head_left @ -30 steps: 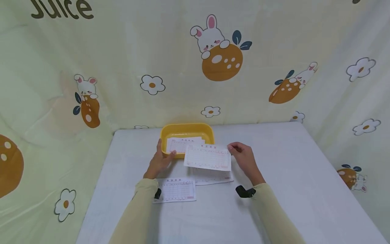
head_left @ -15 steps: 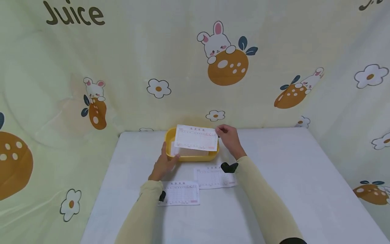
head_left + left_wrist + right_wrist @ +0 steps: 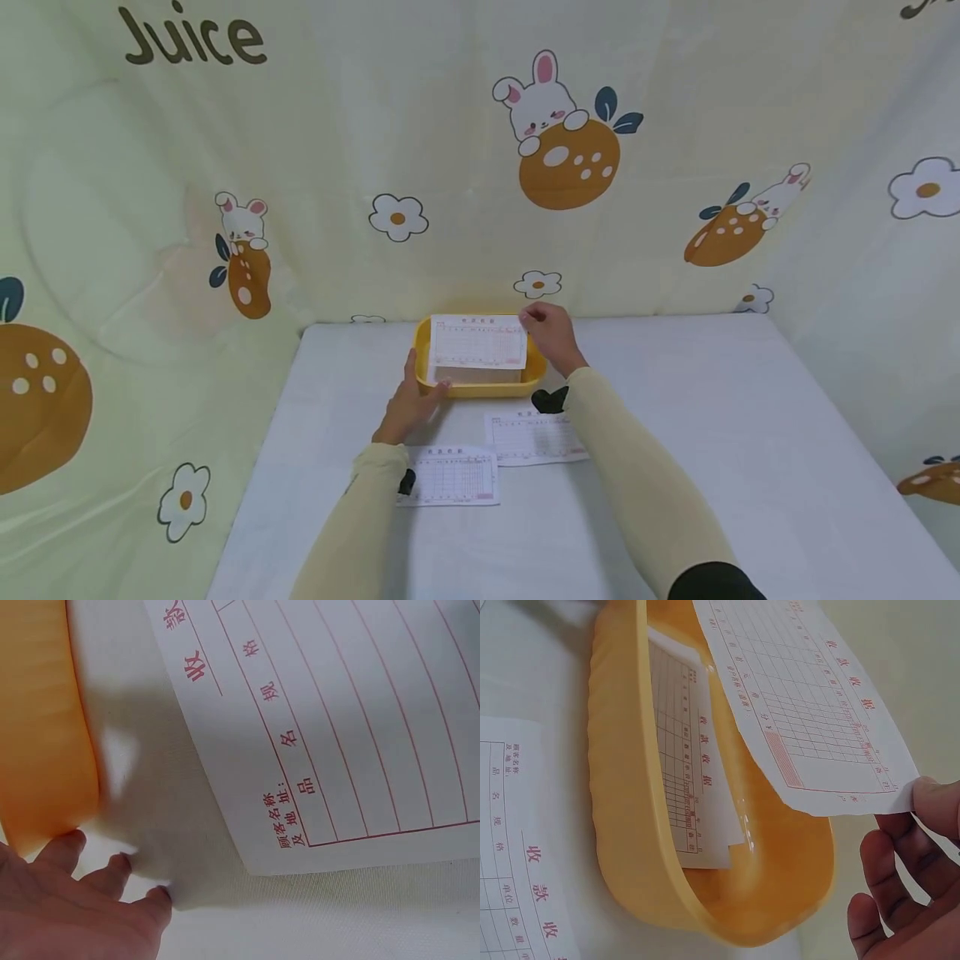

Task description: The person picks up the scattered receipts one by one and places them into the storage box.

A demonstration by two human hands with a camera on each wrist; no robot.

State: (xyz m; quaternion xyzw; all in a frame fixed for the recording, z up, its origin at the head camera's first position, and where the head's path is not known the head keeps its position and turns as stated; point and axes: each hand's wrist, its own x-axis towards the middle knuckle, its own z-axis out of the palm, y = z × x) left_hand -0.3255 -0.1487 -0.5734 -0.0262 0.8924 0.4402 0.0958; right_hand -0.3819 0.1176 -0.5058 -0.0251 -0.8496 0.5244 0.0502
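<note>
My right hand [image 3: 552,337] pinches a receipt slip [image 3: 478,342] by its upper right corner, between thumb and fingertips. That slip hangs over the yellow tray [image 3: 480,391], raised above more receipt slips [image 3: 697,772] that lie inside, as the right wrist view shows. At the tray's front left corner, my left hand [image 3: 410,408] holds on, thumb at the front rim and fingers along the left side. In the left wrist view several of that hand's fingertips [image 3: 112,874] show beside the tray's yellow wall.
Two further slip piles lie on the white table [image 3: 652,433] in front of the tray: a right one [image 3: 536,439], partly behind my right wrist, and a nearer left one [image 3: 456,477]. A patterned curtain [image 3: 450,150] hangs right behind the table's back edge.
My right hand has carried the slip from above the right pile, back and left over the tray, and lowered it a little. The left hand has kept hold of the tray.
</note>
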